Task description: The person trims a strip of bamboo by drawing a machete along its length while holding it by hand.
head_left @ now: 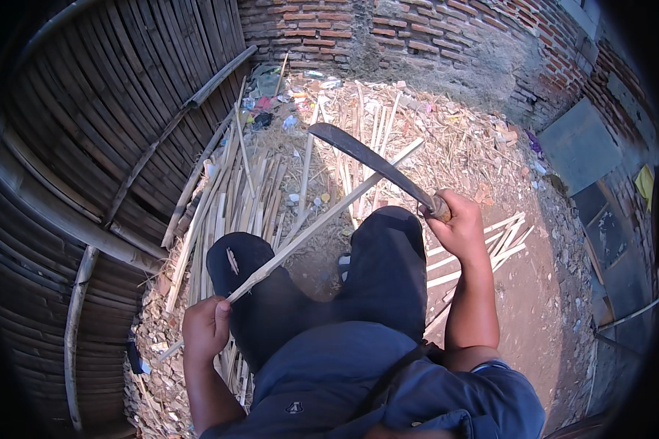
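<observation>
My right hand (458, 225) is closed round the wooden handle of a machete (373, 159), whose dark curved blade points up and to the left. A long pale bamboo strip (322, 222) runs slantwise across my lap, from my left knee up to the right. My left hand (206, 327) grips this strip near its lower end, fingers wrapped round it. The blade crosses over the strip close to its far end; whether the two touch I cannot tell. Dark trousers cover my bent knees beneath the strip.
Many split bamboo strips (260, 197) lie in a pile left of my knees, beside a slatted bamboo wall (58, 117). More cut strips (499, 245) rest on the dirt at right. Shavings and litter (432, 121) spread toward a brick wall (425, 36). Grey panels (578, 143) lean at far right.
</observation>
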{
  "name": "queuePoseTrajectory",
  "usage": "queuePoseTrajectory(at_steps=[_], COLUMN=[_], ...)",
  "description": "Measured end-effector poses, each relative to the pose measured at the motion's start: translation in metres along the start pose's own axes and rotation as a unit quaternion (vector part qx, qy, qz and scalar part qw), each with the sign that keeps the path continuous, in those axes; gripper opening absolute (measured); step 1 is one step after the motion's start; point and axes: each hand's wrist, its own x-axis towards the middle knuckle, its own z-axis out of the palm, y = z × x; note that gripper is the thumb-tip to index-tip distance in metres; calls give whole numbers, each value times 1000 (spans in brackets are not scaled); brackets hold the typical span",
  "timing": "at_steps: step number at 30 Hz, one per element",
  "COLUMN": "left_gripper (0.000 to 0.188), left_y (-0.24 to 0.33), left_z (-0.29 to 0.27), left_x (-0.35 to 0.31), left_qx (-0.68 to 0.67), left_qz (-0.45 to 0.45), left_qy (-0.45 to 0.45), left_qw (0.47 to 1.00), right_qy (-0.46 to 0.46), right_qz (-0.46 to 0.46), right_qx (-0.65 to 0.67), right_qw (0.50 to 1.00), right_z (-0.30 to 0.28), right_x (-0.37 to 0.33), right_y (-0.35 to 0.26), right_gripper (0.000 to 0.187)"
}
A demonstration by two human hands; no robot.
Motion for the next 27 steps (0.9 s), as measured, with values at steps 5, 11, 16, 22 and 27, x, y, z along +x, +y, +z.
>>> queuePoseTrajectory(at_steps=[5,11,16,22,27], left_gripper=[43,57,65,69,69], left_y=[15,3,13,20,21], left_z=[31,21,33,38,35], left_x=[14,7,8,11,11], left_qx=[-59,-120,-296,-394,-437], left_qz=[14,-36,-152,-284,-281], left_qy=[-42,-94,-186,-234,-250], left_qw=[997,988,925,842,817], right_qy=[-95,-27,-50,-31,-33], right_qz=[-120,-5,-125,-156,-143], right_qx=[-5,-10,7,19,32], right_qw=[988,1000,991,987,989], right_z=[29,19,38,57,57], right_x=[-21,-12,-17,-6,4], right_y=[-35,-1,-38,-33,-36], right_gripper=[32,27,30,36,40])
